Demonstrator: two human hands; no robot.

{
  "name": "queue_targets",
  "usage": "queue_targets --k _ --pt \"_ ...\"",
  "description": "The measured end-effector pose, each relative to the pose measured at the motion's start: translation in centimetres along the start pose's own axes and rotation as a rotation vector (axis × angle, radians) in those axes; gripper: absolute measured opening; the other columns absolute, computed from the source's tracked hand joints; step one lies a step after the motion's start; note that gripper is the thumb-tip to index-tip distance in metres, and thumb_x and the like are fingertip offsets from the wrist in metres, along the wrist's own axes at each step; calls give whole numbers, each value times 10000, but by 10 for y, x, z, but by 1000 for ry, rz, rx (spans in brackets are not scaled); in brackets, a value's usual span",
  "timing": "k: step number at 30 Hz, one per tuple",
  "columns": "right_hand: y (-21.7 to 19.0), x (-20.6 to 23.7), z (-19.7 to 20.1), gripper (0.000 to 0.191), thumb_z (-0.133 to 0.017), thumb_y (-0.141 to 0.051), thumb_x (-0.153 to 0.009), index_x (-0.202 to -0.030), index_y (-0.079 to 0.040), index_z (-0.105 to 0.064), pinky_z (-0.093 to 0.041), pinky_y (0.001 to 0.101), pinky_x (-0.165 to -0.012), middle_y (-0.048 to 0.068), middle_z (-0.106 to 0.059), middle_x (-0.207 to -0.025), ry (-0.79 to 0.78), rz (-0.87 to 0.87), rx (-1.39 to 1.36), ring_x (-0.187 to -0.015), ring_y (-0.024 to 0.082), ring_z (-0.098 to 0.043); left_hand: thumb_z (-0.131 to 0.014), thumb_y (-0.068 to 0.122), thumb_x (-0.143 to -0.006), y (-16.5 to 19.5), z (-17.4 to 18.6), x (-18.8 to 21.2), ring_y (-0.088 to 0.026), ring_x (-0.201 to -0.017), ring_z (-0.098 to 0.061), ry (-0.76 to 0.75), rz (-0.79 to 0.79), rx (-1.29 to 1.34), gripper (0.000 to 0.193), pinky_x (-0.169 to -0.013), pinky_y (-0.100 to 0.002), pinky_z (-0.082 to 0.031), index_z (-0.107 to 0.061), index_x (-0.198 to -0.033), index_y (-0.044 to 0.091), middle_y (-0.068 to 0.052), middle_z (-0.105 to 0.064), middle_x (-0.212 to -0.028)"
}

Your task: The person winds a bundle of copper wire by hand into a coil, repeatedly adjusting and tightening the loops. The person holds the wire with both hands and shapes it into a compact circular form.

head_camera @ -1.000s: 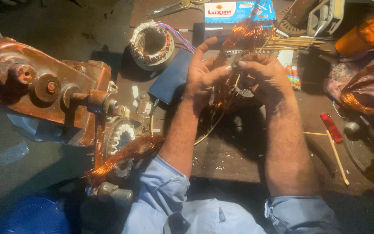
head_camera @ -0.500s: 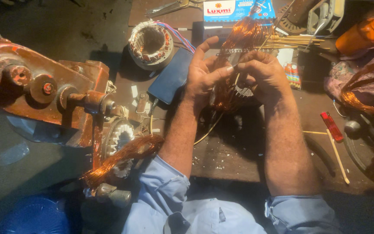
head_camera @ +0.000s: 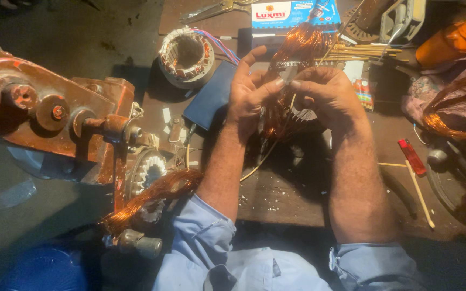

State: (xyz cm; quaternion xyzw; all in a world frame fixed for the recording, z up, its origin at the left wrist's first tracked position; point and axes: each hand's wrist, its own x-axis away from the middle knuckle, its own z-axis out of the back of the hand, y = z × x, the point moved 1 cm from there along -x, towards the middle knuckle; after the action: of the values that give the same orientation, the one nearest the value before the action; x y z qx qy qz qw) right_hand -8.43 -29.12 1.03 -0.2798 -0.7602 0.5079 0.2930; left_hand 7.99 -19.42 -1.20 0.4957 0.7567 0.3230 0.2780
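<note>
Between both hands (head_camera: 289, 94) — copper wire coil (head_camera: 297, 51)

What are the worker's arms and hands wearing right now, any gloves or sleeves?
No gloves: the left hand and the right hand are both bare, and no ring or watch shows. The forearms are bare and hairy. Light blue shirt sleeves are rolled up near the elbows, the left cuff bunched in folds, the right cuff likewise.
</note>
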Motion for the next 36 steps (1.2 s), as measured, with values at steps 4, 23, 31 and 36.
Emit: queue_targets --k 4,23,31,36 --pt "1 -1 3 107 -788 -32 -876 -959 -10 -725 -502 241 -613 79 -727 -885 -81 46 -45 -718 129 -651 -750 -6 -855 2 1 1 -244 -1040 -710 -13 9 19 795 -918 -381 -591 -342 -1536 47 -205 -706 -1124" --pt "-3 -1 7 107 -737 -40 -904 -982 21 -697 -617 363 -760 144 -739 -954 -123 5 -29 -817 212 -728 -727 -32 -859 -2 7 -5 -177 -821 -687 24 39 134 754 -724 -313 -607 -369 -1515 64 -197 -677 -1096" --pt "-3 -2 5 48 -652 -52 -925 -962 -33 -676 -617 373 -745 132 -735 -958 -135 57 -143 -819 238 -730 -735 -46 -844 -1 7 -6 -111 -758 -620 40 46 141 765 -637 -230 -537 -384 -1514 69 -176 -668 -1097" --pt "1 -4 -3 92 -640 -77 -971 -1063 -74 -646 -569 345 -668 113 -716 -947 -21 24 -72 -786 227 -696 -727 -44 -866 -1 8 -5 -85 -697 -561 18 26 171 742 -569 -215 -480 -383 -1512 74 -125 -652 -1060"
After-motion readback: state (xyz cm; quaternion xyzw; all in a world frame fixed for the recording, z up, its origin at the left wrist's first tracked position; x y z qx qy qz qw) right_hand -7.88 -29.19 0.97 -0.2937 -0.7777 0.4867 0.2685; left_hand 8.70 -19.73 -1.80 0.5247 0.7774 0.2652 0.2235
